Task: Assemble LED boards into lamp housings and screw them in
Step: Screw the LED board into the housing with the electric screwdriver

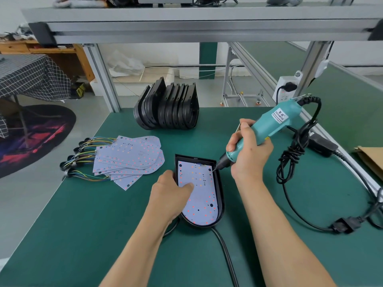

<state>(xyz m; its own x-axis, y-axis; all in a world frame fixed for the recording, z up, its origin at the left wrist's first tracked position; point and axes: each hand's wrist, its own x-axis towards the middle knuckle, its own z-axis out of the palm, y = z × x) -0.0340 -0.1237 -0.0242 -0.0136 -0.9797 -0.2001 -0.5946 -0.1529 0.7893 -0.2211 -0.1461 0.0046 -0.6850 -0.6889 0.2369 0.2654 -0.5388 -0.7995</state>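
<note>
A black lamp housing [220, 189] lies on the green bench with a white LED board [202, 195] seated inside it. My left hand [172, 191] grips the housing's left wall, thumb pressing down on the board. My right hand [247, 150] grips a teal electric screwdriver [267, 127], tilted down to the left. Its bit tip touches the board's upper right corner beside the housing wall. A black cable [224, 251] leaves the housing's rounded near end.
A fanned pile of LED boards [128, 158] with coloured wires lies to the left. A row of black housings [167, 108] stands at the back. The screwdriver's black cord [290, 162] and plug [343, 224] lie at the right, near a cardboard piece [371, 160].
</note>
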